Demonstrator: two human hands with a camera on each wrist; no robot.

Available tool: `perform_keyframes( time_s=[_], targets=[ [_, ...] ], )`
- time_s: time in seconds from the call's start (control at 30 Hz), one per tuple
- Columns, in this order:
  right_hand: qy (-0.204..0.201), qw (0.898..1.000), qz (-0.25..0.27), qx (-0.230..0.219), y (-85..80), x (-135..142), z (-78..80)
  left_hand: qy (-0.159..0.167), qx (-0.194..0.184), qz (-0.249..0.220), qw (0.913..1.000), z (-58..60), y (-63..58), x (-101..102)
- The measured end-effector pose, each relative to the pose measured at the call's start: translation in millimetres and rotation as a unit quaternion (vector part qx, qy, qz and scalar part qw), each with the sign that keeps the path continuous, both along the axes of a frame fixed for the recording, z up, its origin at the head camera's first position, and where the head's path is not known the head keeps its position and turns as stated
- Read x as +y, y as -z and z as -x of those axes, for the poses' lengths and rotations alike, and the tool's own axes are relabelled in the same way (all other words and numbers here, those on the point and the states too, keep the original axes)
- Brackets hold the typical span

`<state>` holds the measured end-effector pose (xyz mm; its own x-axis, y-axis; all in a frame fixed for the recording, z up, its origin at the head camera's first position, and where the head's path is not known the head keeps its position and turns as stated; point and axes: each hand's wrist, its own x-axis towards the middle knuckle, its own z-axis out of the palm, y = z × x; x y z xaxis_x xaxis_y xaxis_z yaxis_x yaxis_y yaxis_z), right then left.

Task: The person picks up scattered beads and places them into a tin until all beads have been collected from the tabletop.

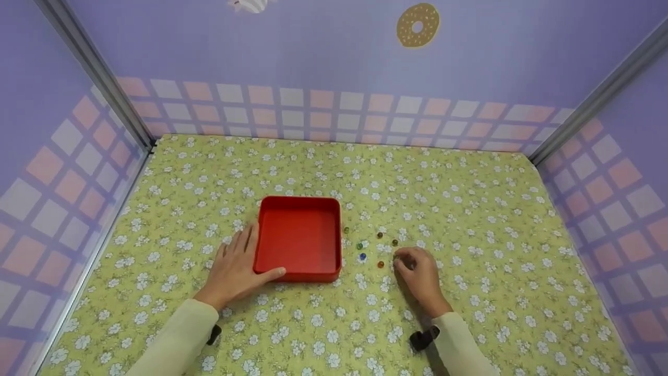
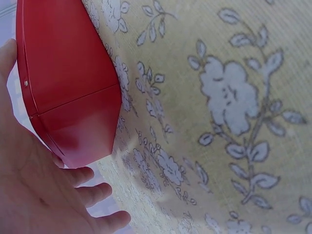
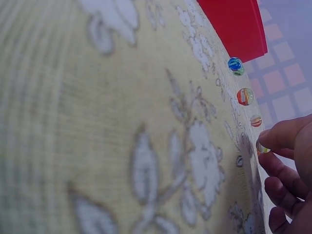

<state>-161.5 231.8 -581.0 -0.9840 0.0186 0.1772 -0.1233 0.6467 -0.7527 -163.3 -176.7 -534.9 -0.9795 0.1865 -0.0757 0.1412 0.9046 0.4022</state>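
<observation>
Marbles (image 1: 362, 256) lie on the floral cloth (image 1: 485, 209), right of the red box (image 1: 298, 237), while your left hand (image 1: 235, 269) rests spread against its left side and your right hand (image 1: 422, 277) pinches another marble (image 3: 263, 146) between fingertips.

The worktop (image 1: 469, 201) bore a yellow-green covering printed with white flowers (image 1: 317, 319). Lilac walls (image 1: 323, 52) stood on three sides, banded with pink and white squares (image 1: 321, 98); a brown doughnut (image 1: 429, 24) decorated the far one, between grey metal posts (image 1: 94, 68).
</observation>
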Motion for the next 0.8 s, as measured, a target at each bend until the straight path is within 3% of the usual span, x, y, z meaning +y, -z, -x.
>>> perform_keyframes(
  time_s=[0.5, 0.8],
  targets=[
    [0.022, 0.999, 0.023, -0.005, -5.6, -5.2, -2.4, 0.01, -0.003, 0.006, 0.9999, 2.3, -0.4, -0.6],
    [0.009, 0.998, 0.055, 0.017, -17.6, -15.2, -3.4, 0.01, -0.017, -0.004, 0.9998, 2.0, 0.8, -2.0]
  ],
)
